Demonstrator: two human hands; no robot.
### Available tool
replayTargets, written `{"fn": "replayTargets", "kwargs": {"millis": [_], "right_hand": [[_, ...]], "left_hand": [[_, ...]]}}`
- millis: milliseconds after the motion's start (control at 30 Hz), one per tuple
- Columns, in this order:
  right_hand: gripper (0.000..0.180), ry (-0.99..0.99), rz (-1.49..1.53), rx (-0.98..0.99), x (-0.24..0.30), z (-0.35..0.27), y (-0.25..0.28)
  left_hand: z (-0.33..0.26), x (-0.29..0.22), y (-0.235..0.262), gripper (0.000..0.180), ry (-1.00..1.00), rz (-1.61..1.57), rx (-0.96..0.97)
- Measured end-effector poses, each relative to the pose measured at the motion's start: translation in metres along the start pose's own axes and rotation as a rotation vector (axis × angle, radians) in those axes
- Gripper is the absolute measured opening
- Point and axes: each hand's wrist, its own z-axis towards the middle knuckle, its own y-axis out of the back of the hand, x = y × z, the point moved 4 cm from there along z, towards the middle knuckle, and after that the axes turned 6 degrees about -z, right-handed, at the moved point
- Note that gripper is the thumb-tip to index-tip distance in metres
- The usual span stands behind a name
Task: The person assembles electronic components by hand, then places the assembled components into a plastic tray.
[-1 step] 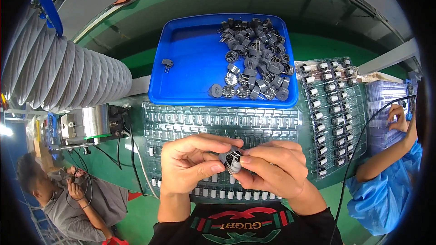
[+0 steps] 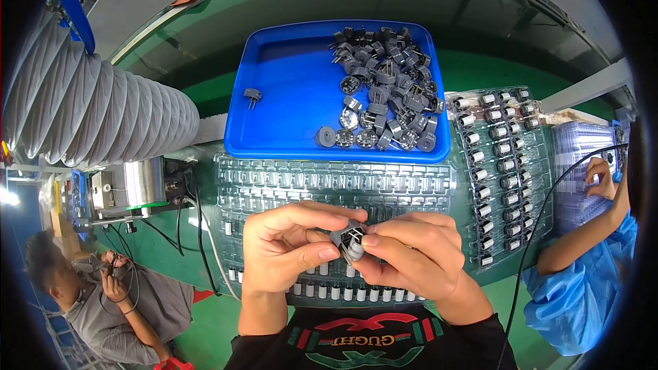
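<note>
1. Both hands meet at about 6 o'clock in the head view. The left hand (image 2: pixel 288 250) and right hand (image 2: pixel 418 257) are each pinched closed on one small grey plastic housing with a metal insert (image 2: pixel 348 241), held between thumb and forefinger tips above the clear blister tray (image 2: pixel 274 188).
2. Step in hand, as I judge it: fitting or checking the part's metal piece at the fingertips; it is not yet set down.
3. Supply: a blue bin (image 2: pixel 288 106) at 12 o'clock, with a heap of like grey parts (image 2: pixel 384 89) in its 1 o'clock corner and one stray part (image 2: pixel 252 96) alone at its 9 o'clock side.
4. A second tray of filled pockets (image 2: pixel 504 171) lies at 3 o'clock.
5. Next move likely calls for turning the part to match an empty pocket and a light, square press.
6. A ribbed grey duct (image 2: pixel 89 123) lies at 9 o'clock; other workers sit at 8 and 4 o'clock.
</note>
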Motion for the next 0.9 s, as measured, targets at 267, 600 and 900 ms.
{"fn": "replayTargets", "kwargs": {"millis": [267,600,900], "right_hand": [[0.02,0.026,-0.117,0.029,0.0038,-0.0001,-0.0009],[0.023,0.058,-0.191,0.114,0.0051,0.001,-0.0008],[0.023,0.065,-0.261,0.116,0.004,0.0001,-0.003]], "left_hand": [[0.0013,-0.0017,-0.0006,0.029,-0.01,0.125,-0.014],[0.0027,-0.0031,0.0005,0.029,0.013,0.155,-0.018],[0.0036,-0.0027,0.0012,0.029,-0.029,0.275,-0.031]]}}
